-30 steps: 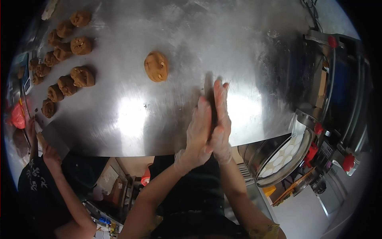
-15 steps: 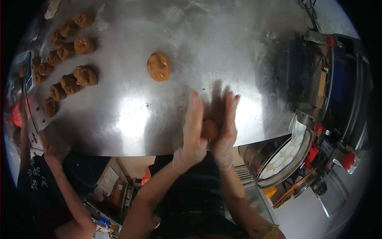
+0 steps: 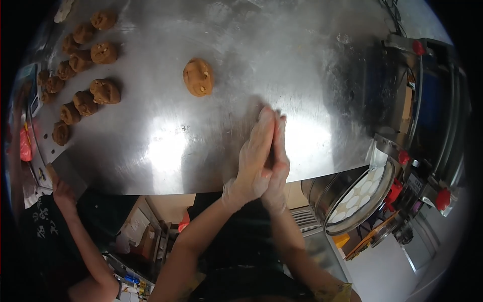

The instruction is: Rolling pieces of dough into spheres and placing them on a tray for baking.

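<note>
My left hand (image 3: 252,163) and my right hand (image 3: 277,173), both in clear thin gloves, are pressed palm to palm over the near edge of the steel table (image 3: 226,30). Their fingers stretch forward, close together. The small brown dough ball seen between the palms half a second ago is now hidden by them. Beyond my hands, to the left, lies a flattened brown dough piece (image 3: 198,77) with pale bits in it. Several more brown dough lumps (image 3: 105,91) stand in rows at the far left of the table.
At the left, a co-worker's hand (image 3: 62,192) is on a flat scraper (image 3: 71,170) at the table edge. To my right stands a round steel container (image 3: 314,201) with white discs inside it. A machine with red knobs (image 3: 443,199) lines the right side.
My palms have come together, closing the gap in which the dough ball showed. The co-worker's hand stays by the scraper, while a second arm at the far left no longer shows.
</note>
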Demonstrator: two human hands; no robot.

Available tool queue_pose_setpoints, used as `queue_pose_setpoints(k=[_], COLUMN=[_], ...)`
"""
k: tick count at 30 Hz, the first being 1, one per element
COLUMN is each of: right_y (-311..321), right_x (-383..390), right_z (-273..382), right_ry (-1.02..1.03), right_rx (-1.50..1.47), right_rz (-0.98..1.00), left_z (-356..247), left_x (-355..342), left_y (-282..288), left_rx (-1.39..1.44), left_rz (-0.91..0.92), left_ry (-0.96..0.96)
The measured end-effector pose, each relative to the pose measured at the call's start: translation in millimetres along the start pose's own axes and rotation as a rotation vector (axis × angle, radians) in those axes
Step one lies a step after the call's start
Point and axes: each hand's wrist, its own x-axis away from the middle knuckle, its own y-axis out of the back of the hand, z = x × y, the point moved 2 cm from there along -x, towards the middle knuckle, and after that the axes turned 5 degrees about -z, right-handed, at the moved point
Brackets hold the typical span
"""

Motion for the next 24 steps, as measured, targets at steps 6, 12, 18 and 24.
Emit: queue_pose_setpoints(k=[6,12,18,24], right_y=[14,2,23,16], right_x=[-8,-7,-41,-23], right_z=[-8,24,-4,-20], right_ry=[-0.016,-0.149,0.056,0.235], right_rx=[-0.033,-0.433,-0.026,-0.020], right_rz=[-0.081,-0.026,0.003,0.041], left_z=[0,-8,0,-1], left_x=[10,-16,-29,-57], left_y=[7,-19,-13,-16], left_rx=[-0.078,0.074,-0.026,0.073], left_rz=[-0.202,-0.207,-0.071,-0.050], left_ry=[0.023,-0.172,0.068,-0.043])
